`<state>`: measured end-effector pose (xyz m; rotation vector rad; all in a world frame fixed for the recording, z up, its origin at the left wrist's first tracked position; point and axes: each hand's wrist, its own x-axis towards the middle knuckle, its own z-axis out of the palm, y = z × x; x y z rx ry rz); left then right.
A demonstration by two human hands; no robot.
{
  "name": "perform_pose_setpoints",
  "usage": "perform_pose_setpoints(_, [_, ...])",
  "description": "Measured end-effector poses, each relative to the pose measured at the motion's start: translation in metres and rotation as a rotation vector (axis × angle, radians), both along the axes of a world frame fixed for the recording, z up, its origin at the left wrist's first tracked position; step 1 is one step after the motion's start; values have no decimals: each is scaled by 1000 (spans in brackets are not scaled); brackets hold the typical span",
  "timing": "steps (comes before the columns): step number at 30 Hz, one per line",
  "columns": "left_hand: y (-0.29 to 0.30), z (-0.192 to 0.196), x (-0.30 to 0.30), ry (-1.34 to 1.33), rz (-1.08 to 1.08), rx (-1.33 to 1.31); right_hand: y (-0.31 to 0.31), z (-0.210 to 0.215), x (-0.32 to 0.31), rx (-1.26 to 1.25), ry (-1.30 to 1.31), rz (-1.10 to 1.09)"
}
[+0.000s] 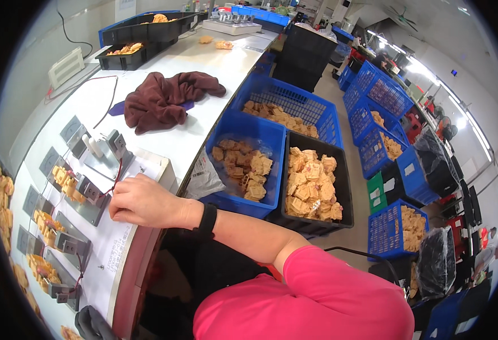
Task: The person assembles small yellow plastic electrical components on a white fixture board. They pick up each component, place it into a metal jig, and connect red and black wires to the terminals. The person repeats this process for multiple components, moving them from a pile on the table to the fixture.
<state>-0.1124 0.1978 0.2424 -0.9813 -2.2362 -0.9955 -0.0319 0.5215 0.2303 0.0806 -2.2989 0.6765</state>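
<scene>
My right hand (141, 201), with a black band on its wrist, rests at the table edge with its fingers curled together. What they hold, if anything, is hidden. Just left of it stands a grey metal fixture (93, 192) with a tan plastic part (67, 182) on it and a thin dark red wire. Two more such fixtures, each bearing a tan part (47, 225), line up nearer to me. Beyond my hand, another fixture (104, 158) has two pale upright pegs. A dark grey, glove-like shape (93, 323) shows at the lower edge; whether my left hand is in it I cannot make out.
A maroon cloth (166, 99) lies crumpled on the white table (200, 62). Black trays (147, 31) stand at the far end. Beside the table are a blue bin (277, 170), a black bin (348, 198) and a blue crate (334, 122) with tan parts. More crates line the aisle.
</scene>
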Motion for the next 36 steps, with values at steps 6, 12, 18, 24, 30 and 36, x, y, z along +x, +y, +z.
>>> perform_pose_setpoints(6, [7,2,4,-66,-17,90,3,3,4,4,12,-12])
perform_pose_setpoints(12, [-7,-11,-12,-115,-21,-14,7,7,5,21,0,-16])
perform_pose_setpoints(18, [-20,-30,-2,-473,109,132,7,4,-6,11,-21,89])
perform_pose_setpoints(24, [1,3,17,-414,202,111,-2,25,9,4,-138,38])
perform_pose_setpoints(30, [2,8,18,-430,253,72,-7,28,5,-35,-225,36])
perform_pose_setpoints(36, [4,5,16,-436,249,112,-6,34,5,-74,-322,29])
